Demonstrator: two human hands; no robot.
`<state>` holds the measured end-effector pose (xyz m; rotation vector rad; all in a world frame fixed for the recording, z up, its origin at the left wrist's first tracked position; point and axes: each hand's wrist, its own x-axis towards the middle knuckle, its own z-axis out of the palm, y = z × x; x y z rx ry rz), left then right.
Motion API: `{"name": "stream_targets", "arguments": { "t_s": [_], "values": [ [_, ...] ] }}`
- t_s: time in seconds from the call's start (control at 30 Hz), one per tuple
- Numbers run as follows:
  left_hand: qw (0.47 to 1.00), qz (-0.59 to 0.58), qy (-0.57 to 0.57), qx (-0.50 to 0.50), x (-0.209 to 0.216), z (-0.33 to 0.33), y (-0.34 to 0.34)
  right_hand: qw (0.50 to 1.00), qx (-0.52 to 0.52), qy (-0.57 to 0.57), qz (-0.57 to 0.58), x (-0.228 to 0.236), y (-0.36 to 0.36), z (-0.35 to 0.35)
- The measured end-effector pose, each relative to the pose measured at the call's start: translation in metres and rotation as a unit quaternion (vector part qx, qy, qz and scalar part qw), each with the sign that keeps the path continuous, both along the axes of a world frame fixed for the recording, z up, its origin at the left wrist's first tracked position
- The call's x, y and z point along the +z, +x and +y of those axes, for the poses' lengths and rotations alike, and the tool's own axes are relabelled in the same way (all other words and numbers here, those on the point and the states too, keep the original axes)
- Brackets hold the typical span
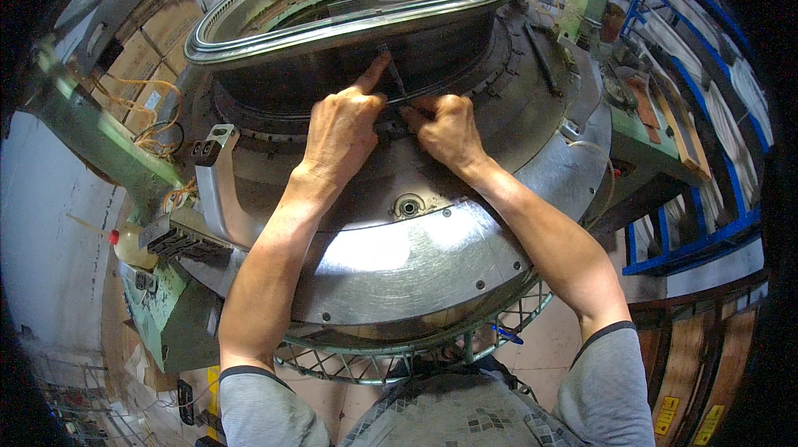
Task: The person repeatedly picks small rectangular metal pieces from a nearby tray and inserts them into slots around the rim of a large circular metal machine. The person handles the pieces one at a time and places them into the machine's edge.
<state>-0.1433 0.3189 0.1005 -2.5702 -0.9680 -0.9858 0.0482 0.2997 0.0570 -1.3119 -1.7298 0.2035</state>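
Observation:
Both hands work at the dark ribbed wall of a cylinder on a large round metal machine. My left hand presses its outstretched index finger to this wall, its other fingers curled in. Just right of that fingertip, a thin pale strip runs down the wall toward my right hand. That hand is closed, thumb and index finger pinched together at the strip's lower end. What lies in the pinch is too small to make out. Above, a bright metal ring caps the cylinder.
A polished plate with screws curves around the machine's near side. An upright metal bracket stands at the left, and a dark rod lies at the right. Beyond are green frame posts and a blue rack.

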Motion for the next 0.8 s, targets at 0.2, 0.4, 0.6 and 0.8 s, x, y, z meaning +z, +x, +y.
{"name": "stream_targets", "arguments": {
  "t_s": [0.2, 0.4, 0.6, 0.8],
  "values": [
    [1.0, 0.01, -0.022, 0.003, 0.0013, -0.0003, -0.0018, 1.0, 0.013, 0.011, 0.026, 0.0043, -0.0028, -0.0057],
    [1.0, 0.001, -0.017, -0.011, 0.0006, 0.0004, -0.0022, 1.0, 0.014, 0.013, 0.016, 0.0037, -0.0021, -0.0047],
    [1.0, -0.004, -0.008, -0.011, -0.0014, 0.003, -0.0022, 1.0, -0.003, -0.026, 0.015, -0.0011, -0.0002, 0.0],
    [1.0, 0.0, -0.019, -0.011, -0.0012, 0.003, -0.0026, 1.0, 0.01, -0.009, 0.021, -0.0035, 0.0006, 0.0005]
  ]
}}
